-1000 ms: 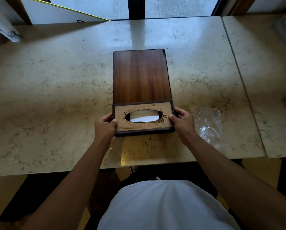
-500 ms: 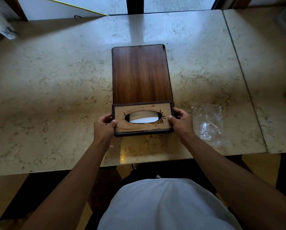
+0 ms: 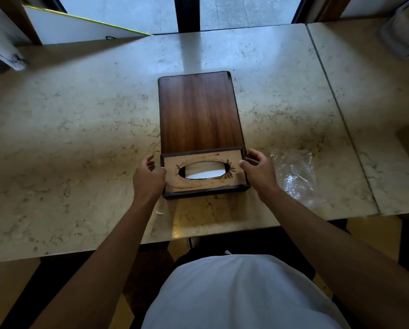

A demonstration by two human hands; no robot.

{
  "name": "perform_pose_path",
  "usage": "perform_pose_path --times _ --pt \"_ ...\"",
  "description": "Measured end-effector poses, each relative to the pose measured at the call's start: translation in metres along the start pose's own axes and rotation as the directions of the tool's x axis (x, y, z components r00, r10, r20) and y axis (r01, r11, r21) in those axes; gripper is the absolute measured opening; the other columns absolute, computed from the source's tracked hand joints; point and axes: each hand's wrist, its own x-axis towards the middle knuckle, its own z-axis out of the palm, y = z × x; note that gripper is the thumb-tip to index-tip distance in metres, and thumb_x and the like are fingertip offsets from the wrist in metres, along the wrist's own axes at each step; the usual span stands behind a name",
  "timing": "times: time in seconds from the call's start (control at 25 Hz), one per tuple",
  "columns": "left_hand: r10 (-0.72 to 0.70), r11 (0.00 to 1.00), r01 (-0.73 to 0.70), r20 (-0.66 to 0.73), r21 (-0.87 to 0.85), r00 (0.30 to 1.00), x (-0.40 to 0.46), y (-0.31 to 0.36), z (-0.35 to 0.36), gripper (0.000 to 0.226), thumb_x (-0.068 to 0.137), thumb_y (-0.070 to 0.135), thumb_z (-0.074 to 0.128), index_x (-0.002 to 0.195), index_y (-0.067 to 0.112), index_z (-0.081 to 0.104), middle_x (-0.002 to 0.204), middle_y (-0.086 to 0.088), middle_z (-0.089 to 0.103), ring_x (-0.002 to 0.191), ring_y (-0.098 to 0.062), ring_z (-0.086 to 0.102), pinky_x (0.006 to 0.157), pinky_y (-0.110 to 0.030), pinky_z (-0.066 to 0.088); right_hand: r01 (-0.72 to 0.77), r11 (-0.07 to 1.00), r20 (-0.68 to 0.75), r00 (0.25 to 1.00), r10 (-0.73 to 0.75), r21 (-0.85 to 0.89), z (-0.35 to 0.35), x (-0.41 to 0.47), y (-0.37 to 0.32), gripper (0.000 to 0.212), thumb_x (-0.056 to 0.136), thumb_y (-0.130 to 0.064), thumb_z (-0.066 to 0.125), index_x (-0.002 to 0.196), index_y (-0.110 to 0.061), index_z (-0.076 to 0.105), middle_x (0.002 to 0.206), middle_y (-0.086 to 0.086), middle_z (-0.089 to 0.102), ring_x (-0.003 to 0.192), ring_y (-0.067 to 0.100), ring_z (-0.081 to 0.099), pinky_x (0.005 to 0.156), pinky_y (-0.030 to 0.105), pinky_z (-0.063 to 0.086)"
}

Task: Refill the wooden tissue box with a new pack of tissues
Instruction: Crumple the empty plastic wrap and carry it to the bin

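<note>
The wooden tissue box lies lengthwise on the marble table, its dark side up. Its pale panel with the oval slot faces me at the near end. White tissue shows through the slot. My left hand is at the panel's left edge, thumb touching it, fingers spread off the box. My right hand is at the right edge, thumb on the corner, fingers curled loosely beside the box.
A crumpled clear plastic wrapper lies just right of my right hand. A second marble slab adjoins on the right. A white object sits at the far left and a pale container at the far right.
Both hands gripped the box's near end before; now their fingers have loosened and lifted off its sides. The box has stayed put.
</note>
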Motion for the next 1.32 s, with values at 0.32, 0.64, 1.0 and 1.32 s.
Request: perform_pose_path --times 0.32,0.64,1.0,1.32 --pt "0.289 0.955 -0.294 0.098 0.041 0.952 -0.009 0.059 0.028 0.053 0.094 0.020 0.062 0.145 0.015 0.048 0.142 -0.010 0.057 0.125 -0.019 0.055 0.101 -0.035 0.049 0.081 0.988 -0.037 0.996 -0.086 -0.133 -0.017 -0.009 -0.015 0.065 0.094 -0.046 0.061 0.150 -0.018 0.044 0.148 0.010 0.053 0.131 0.019 0.051 0.098 0.034 0.046" --pt "0.413 0.871 -0.490 0.474 0.046 0.778 -0.042 0.105 0.126 0.049 0.093 0.025 0.063 0.140 0.012 0.054 0.136 -0.010 0.060 0.118 -0.017 0.058 0.095 -0.032 0.049 -0.013 0.993 -0.292 0.956 -0.022 -0.118 -0.095 -0.032 0.015 0.052 0.094 -0.041 0.064 0.138 -0.016 0.056 0.141 0.005 0.058 0.127 0.018 0.055 0.097 0.029 0.043" --pt "0.232 0.798 -0.540 0.690 0.268 0.685 -0.090 0.117 0.239 0.046 0.088 0.029 0.064 0.131 0.013 0.057 0.130 -0.013 0.061 0.113 -0.027 0.061 0.097 -0.044 0.051 -0.295 0.930 -0.390 0.900 0.194 -0.219 -0.178 -0.021 0.092 0.054 0.088 -0.037 0.067 0.135 -0.014 0.053 0.138 0.013 0.045 0.117 0.026 0.055 0.094 0.029 0.043" --pt "-0.106 0.900 -0.120 0.477 0.419 0.872 -0.104 0.089 0.276 0.052 0.085 0.024 0.071 0.129 0.011 0.047 0.116 -0.016 0.064 0.099 -0.034 0.068 0.084 -0.050 0.060 -0.306 0.920 -0.242 0.938 0.247 -0.245 -0.191 0.008 0.112 0.044 0.086 -0.039 0.065 0.121 -0.013 0.065 0.123 0.010 0.064 0.113 0.028 0.060 0.093 0.033 0.047"
